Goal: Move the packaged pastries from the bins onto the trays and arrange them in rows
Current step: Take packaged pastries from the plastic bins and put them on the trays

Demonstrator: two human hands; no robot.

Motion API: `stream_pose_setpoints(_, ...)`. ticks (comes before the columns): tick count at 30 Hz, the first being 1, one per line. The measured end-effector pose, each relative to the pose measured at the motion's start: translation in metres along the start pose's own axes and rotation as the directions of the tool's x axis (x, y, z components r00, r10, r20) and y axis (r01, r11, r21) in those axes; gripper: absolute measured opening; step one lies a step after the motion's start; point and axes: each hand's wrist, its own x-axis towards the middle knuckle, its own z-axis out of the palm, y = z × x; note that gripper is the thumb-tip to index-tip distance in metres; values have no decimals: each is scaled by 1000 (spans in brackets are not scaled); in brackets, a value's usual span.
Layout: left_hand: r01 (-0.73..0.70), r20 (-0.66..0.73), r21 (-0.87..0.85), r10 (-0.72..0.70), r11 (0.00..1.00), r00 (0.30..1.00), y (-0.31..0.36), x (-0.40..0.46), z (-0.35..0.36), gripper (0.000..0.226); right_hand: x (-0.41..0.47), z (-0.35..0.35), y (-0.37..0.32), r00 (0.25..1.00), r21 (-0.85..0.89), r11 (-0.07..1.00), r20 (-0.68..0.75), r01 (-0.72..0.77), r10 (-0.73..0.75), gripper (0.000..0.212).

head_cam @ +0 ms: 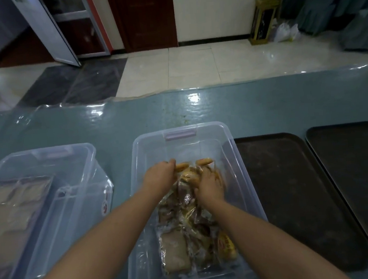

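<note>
Inside the clear plastic bin (pixel 227 135) beside 2 dark empty trays (pixel 295 196), left hand (pixel 158 177) and right hand (pixel 209 187) closed on light, soft, crinkly-wrapped golden pastries (pixel 190 176), probably slippery and best lifted by their sides.

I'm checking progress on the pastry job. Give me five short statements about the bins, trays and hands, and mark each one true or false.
1. Both hands are inside the middle bin. True: the left hand and right hand are on the packaged pastries.
2. The two dark trays already hold rows of pastries. False: both trays are bare.
3. The trays lie to the right of the middle bin. True.
4. The left bin is empty. False: pale packages show through its wall.
5. The middle bin has its lid on. False: it is open on top.
</note>
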Motion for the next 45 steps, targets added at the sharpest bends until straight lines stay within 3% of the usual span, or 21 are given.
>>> stream_pose_setpoints(4,-25,-59,-11,24,1000,998,-2,-4,10,24,15,-4,4,999,-33,999,-37,-14,13,62)
stream_pose_setpoints(8,-34,-116,-25,31,999,993,-3,-8,15,22,26,-5,7,997,-31,1000,-73,6,-8,35)
stream_pose_setpoints(12,-48,-174,-63,36,997,984,-2,-10,10,23,24,-9,4,995,-39,998,-84,45,-49,38)
stream_pose_setpoints(16,-70,-238,-92,47,993,970,2,-1,-8,24,17,-28,-5,978,-97,987,-154,128,-142,22)
stream_pose_setpoints(19,-115,-299,-120,74,986,951,13,11,-33,25,13,-65,-19,967,-57,982,-171,180,-188,17)
stream_pose_setpoints(23,-183,-423,-127,114,975,899,35,28,-83,27,13,-140,-36,936,74,975,-304,209,-178,14)
stream_pose_setpoints(27,-253,-533,-97,165,963,830,69,41,-130,22,10,-217,-30,871,93,954,-439,286,-219,18)
stream_pose_setpoints(31,-251,-547,-111,152,962,823,124,54,-146,21,3,-264,19,853,82,957,-480,277,-205,20)
stream_pose_setpoints(36,-309,-504,-46,245,950,828,231,61,-119,23,-5,-298,124,856,-13,967,-461,256,-233,28)
stream_pose_setpoints(40,-273,-428,-22,238,962,872,329,66,-82,34,-13,-323,229,861,-117,956,-415,270,-294,33)
stream_pose_setpoints(45,-222,-317,-30,202,974,927,433,60,-38,30,-25,-353,354,890,-260,934,-323,244,-322,38)
